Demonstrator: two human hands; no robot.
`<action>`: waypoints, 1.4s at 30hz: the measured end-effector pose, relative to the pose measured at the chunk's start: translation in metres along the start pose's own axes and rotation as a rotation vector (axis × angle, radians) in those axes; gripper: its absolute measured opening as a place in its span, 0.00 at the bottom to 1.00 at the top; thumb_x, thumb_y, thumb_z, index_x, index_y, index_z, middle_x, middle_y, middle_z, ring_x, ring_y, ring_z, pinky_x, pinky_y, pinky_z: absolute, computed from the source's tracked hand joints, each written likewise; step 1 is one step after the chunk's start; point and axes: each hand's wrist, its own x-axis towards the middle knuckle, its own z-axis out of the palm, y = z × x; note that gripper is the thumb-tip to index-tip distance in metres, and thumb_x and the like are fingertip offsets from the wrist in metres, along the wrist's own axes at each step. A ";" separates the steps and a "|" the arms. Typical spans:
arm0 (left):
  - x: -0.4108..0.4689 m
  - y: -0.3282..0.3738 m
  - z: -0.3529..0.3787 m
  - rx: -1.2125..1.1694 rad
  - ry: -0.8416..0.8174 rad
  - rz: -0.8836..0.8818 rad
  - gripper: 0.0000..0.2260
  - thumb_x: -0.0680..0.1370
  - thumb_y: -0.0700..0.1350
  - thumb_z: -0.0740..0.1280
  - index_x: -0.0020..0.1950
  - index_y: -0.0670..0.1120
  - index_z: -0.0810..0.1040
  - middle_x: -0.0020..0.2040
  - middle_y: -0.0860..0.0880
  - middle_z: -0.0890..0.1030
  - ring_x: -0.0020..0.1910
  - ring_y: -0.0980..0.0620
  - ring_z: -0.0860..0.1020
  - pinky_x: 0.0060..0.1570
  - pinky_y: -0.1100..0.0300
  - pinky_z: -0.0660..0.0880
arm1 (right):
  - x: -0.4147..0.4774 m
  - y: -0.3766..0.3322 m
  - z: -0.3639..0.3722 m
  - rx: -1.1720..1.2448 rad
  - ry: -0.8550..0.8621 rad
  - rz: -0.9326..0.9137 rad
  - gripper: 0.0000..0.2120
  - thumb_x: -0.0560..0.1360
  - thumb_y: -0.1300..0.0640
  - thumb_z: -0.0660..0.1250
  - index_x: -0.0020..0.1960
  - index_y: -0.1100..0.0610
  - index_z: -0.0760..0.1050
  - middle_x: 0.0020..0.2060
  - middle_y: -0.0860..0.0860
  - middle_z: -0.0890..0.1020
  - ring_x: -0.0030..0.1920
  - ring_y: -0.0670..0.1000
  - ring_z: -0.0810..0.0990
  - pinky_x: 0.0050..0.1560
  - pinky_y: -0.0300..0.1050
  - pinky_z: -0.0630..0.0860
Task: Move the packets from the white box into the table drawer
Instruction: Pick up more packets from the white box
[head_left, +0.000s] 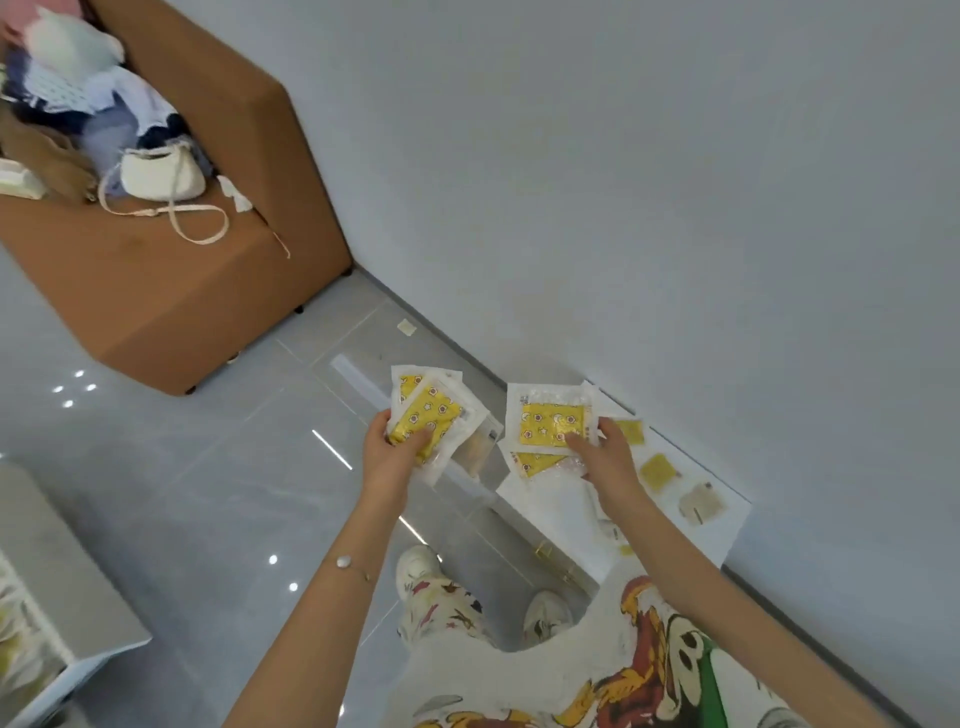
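My left hand (395, 457) grips a fanned stack of yellow star-patterned packets (431, 415) in clear wrappers, held over the floor. My right hand (608, 457) holds another such packet (553, 421), with one more packet (535, 462) just beneath it, above the low white table (727, 519) against the wall. Below that hand lies a white open space that looks like the table drawer (561, 514); its inside is mostly hidden by my arm. A white box (62, 582) stands at the lower left, with yellowish contents at its edge.
Yellow packets (657, 470) and a beige item (701, 501) lie on the table top. A brown sofa (208, 291) piled with clothes and a white handbag (161, 174) stands at the upper left. Grey tiled floor lies between; my white shoes (415, 566) are near the table.
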 end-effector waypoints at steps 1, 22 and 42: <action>0.003 0.004 -0.022 -0.011 0.029 0.002 0.15 0.73 0.37 0.72 0.55 0.48 0.74 0.49 0.47 0.81 0.46 0.49 0.81 0.40 0.57 0.77 | -0.001 -0.006 0.022 -0.020 -0.036 -0.014 0.10 0.75 0.62 0.68 0.53 0.53 0.72 0.54 0.54 0.81 0.53 0.56 0.80 0.54 0.57 0.78; 0.069 0.064 -0.330 -0.454 0.696 0.017 0.17 0.73 0.37 0.72 0.57 0.49 0.71 0.53 0.47 0.79 0.49 0.50 0.79 0.48 0.53 0.78 | -0.012 -0.111 0.423 -0.354 -0.651 -0.210 0.15 0.74 0.62 0.70 0.57 0.54 0.70 0.52 0.55 0.81 0.48 0.55 0.83 0.42 0.45 0.79; 0.111 0.036 -0.495 -1.005 1.184 -0.006 0.23 0.73 0.36 0.72 0.66 0.45 0.70 0.53 0.47 0.80 0.49 0.47 0.81 0.51 0.49 0.78 | -0.016 -0.140 0.682 -0.545 -0.993 -0.190 0.15 0.74 0.63 0.69 0.59 0.56 0.70 0.48 0.52 0.82 0.45 0.52 0.82 0.46 0.50 0.79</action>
